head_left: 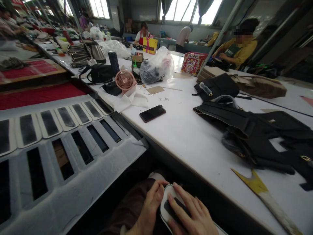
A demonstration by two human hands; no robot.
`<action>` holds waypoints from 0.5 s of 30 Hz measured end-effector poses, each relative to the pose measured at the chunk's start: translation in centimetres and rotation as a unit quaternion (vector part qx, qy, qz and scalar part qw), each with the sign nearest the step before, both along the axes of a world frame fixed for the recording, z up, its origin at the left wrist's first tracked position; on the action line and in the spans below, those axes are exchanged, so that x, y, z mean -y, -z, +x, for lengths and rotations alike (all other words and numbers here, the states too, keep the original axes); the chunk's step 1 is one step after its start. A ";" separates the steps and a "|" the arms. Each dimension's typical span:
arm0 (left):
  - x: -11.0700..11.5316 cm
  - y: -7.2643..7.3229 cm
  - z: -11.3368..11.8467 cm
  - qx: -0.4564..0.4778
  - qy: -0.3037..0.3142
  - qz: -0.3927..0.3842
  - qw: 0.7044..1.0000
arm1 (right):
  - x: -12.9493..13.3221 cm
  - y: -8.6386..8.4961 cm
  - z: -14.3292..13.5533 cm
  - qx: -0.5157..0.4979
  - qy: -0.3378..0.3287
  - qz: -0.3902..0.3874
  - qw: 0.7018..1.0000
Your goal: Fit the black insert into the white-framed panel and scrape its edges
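Your left hand [149,206] is closed on the upper left edge of a white-rimmed panel [164,212], thumb and fingers bent around it. Your right hand [195,213] lies over the panel's face, its fingers extended and slightly spread across the dark middle strip; the panel's right edge is hidden beneath that hand, so whether it is also gripped there cannot be told. The panel sits directly between your two sets of fingers, tilted, above your lap and just off the near edge of the white table [176,133].

To the left of your left fingers, well apart, a grey sheet with rectangular openings [79,174] carries a row of similar white-rimmed panels [62,117] along its far side. Straight ahead of your fingertips, on the table, a black phone [153,113] lies flat; beyond it a pink fan [125,81] stands upright, with a bulging clear plastic bag [161,63] farther off. To the right of your right fingers rests a tool with a forked yellow end [256,181], and past that a heap of black bags [251,127].
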State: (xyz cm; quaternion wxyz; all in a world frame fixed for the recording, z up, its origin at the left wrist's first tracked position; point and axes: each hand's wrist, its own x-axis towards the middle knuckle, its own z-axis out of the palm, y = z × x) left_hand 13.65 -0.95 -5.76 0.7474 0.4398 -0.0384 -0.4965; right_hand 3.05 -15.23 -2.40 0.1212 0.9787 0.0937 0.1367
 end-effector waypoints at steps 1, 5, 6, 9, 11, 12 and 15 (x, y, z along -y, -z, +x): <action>0.0 -0.1 0.0 -0.001 0.003 -0.007 1.000 | 0.0 -0.1 0.0 -0.008 0.004 0.003 1.000; 0.0 -0.7 0.1 -0.017 -0.023 0.016 0.999 | -0.1 0.1 -0.3 -0.013 0.005 0.004 1.000; 0.0 -0.9 0.2 -0.017 -0.027 0.025 0.999 | -0.1 0.2 -0.3 -0.011 0.013 0.002 1.000; 0.0 -1.1 0.5 -0.013 -0.024 0.038 0.999 | 0.0 0.2 -0.3 -0.006 0.032 0.017 0.999; 0.1 -1.0 0.6 -0.013 -0.015 0.030 0.999 | 0.0 0.1 -0.1 -0.007 0.040 0.064 0.997; 0.2 -0.9 0.8 -0.013 -0.011 0.024 1.000 | 0.0 0.0 -0.1 -0.009 0.051 0.100 0.994; 0.5 -0.3 1.2 -0.035 -0.020 0.031 0.999 | -0.4 0.0 -0.2 0.002 0.133 0.221 0.966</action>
